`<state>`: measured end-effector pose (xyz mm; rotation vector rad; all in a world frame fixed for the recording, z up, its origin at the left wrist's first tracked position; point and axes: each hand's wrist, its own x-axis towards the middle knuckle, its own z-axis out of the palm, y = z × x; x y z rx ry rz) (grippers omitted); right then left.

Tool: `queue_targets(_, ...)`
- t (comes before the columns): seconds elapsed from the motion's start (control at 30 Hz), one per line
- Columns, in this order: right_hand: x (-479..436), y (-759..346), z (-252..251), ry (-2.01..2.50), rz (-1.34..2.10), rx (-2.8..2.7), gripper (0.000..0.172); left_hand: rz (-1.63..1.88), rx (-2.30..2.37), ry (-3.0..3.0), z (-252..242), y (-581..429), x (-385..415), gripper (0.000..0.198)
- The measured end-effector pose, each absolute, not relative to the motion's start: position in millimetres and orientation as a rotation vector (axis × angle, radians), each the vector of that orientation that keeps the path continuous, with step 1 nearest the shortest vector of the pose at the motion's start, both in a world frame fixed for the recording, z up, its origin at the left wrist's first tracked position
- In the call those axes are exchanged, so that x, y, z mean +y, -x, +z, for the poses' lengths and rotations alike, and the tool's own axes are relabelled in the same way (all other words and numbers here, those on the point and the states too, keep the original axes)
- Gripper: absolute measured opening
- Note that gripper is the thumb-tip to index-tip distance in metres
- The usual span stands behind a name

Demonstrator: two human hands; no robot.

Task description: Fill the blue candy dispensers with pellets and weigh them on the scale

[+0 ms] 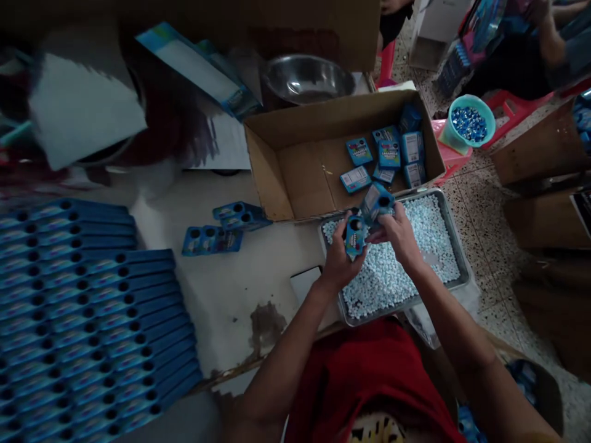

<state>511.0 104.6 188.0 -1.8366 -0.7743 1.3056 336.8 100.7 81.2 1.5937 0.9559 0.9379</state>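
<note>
My left hand is closed around a small blue candy box, its printed face with a dark round hole turned up. Close beside it, my right hand grips a second blue candy box, tilted. Both hands are over a metal tray filled with small white and pale blue candies. Just beyond is an open cardboard box, with several blue candy boxes lying loosely toward its right end.
Long rows of blue boxes cover the table's left side; a few more lie nearer the middle. Behind the cardboard box sits a steel bowl. A turquoise bucket of wrapped pieces stands right, near another person's arm.
</note>
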Motion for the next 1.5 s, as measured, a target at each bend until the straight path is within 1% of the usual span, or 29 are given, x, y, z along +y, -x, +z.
queue_targets(0.07,98,-513,190,1.825,1.324,-0.842,0.044,0.882,0.918,-1.573,79,-345,89,0.076)
queue_targets(0.1,97,-516,191,1.887,1.256,-0.968,0.039,0.879,0.893,-1.571,78,-351,85,0.065)
queue_targets(0.17,102,-526,190,2.092,0.98,-1.243,0.029,0.926,0.919,-1.543,75,-364,81,0.05)
queue_targets(0.2,107,-533,189,2.194,0.811,-1.334,0.026,0.96,0.987,-1.496,73,-369,81,0.048)
queue_targets(0.27,117,-549,185,2.309,0.554,-1.402,0.026,0.997,1.156,-1.343,64,-372,80,0.053)
queue_targets(0.33,125,-557,180,2.267,0.476,-1.454,0.027,0.952,1.229,-1.182,52,-365,78,0.059)
queue_targets(0.4,129,-551,175,2.138,0.519,-1.577,0.026,0.865,1.173,-1.031,42,-353,73,0.062)
queue_targets(0.47,130,-533,171,1.984,0.659,-1.783,0.024,0.817,1.059,-0.853,36,-339,67,0.063)
queue_targets(0.57,138,-500,161,1.836,0.87,-2.101,0.022,0.904,0.945,-0.609,38,-314,56,0.065)
queue_targets(0.63,150,-483,150,1.924,0.899,-2.219,0.024,1.024,0.978,-0.525,43,-291,45,0.064)
queue_targets(0.7,161,-469,134,2.107,0.906,-2.29,0.027,1.145,1.068,-0.46,47,-263,34,0.064)
queue_targets(0.77,166,-458,115,2.253,0.916,-2.334,0.038,1.224,1.151,-0.379,47,-238,26,0.068)
queue_targets(0.8,167,-452,105,2.296,0.912,-2.347,0.046,1.245,1.18,-0.342,46,-228,24,0.07)
queue_targets(0.9,163,-438,80,2.369,0.879,-2.321,0.075,1.285,1.245,-0.296,41,-212,27,0.071)
queue_targets(0.93,160,-435,75,2.386,0.865,-2.286,0.081,1.298,1.256,-0.303,39,-211,29,0.07)
queue_targets(1.0,154,-432,68,2.39,0.87,-2.18,0.084,1.319,1.261,-0.328,36,-212,33,0.072)
queue_targets(1.07,145,-434,69,2.36,0.933,-2.05,0.081,1.331,1.264,-0.342,35,-217,36,0.072)
queue_targets(1.17,122,-440,81,2.23,1.026,-1.905,0.072,1.318,1.27,-0.341,39,-227,38,0.062)
queue_targets(1.23,103,-447,94,2.118,0.974,-1.859,0.061,1.317,1.278,-0.352,44,-232,40,0.056)
queue_targets(1.33,76,-463,116,2.012,0.867,-1.75,0.043,1.338,1.321,-0.422,51,-239,46,0.058)
queue_targets(1.4,61,-477,128,1.968,0.901,-1.604,0.042,1.313,1.363,-0.522,55,-245,52,0.061)
queue_targets(1.5,46,-491,136,1.937,0.93,-1.349,0.047,1.229,1.397,-0.646,61,-263,55,0.065)
